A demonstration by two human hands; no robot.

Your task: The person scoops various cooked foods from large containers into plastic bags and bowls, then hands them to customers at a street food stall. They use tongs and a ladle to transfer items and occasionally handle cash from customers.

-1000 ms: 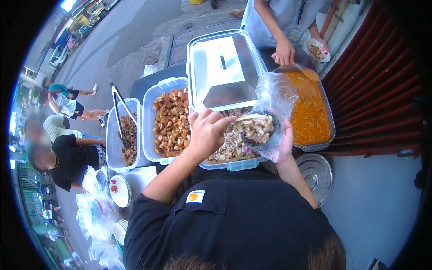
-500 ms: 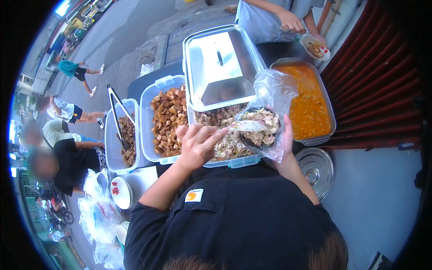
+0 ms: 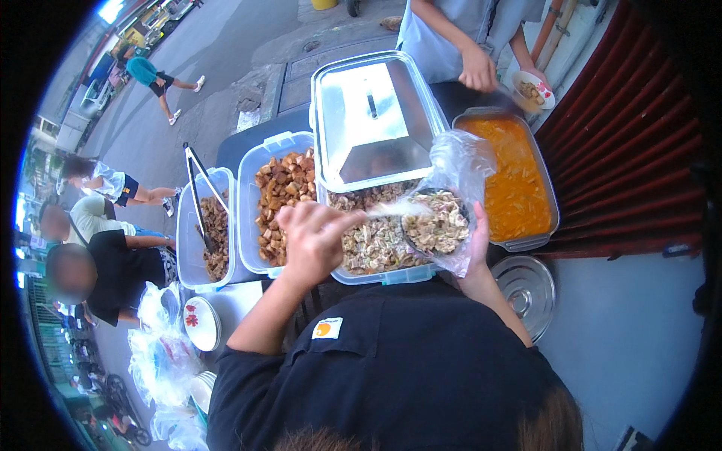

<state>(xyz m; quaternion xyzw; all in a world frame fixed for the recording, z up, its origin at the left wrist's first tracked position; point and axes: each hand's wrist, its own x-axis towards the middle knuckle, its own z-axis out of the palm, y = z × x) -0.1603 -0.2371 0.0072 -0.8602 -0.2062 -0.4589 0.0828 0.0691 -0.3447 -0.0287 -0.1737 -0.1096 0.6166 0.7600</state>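
My left hand [image 3: 312,237] is closed round the handle of a pale spoon [image 3: 392,210], smeared by motion, its tip at the rim of a dark bowl [image 3: 407,234]. The bowl is lined with a clear plastic bag [image 3: 460,159] and filled with chopped, creamy-looking meat [image 3: 438,224]. My right hand [image 3: 477,244] supports the bowl from its right side, fingers partly hidden by bag and bowl. Both hands are over a plastic tub [image 3: 353,276] of the same chopped meat. A metal lid [image 3: 361,161] covers that tub's far part.
Left of it are a tub of browned cubes [image 3: 272,248] and a tub of dark meat with tongs [image 3: 197,199]. An orange stew tub [image 3: 519,180] lies right, beside a round lid [image 3: 526,293]. Across stands a person [image 3: 451,45] with a patterned bowl [image 3: 532,92]. Bowls [image 3: 201,323] and bags [image 3: 159,361] are left.
The spoon, earlier over the bowl's middle, has drawn back left to its rim with my left hand. More meat shows in the bowl. Across the table, the other person's hand has moved down.
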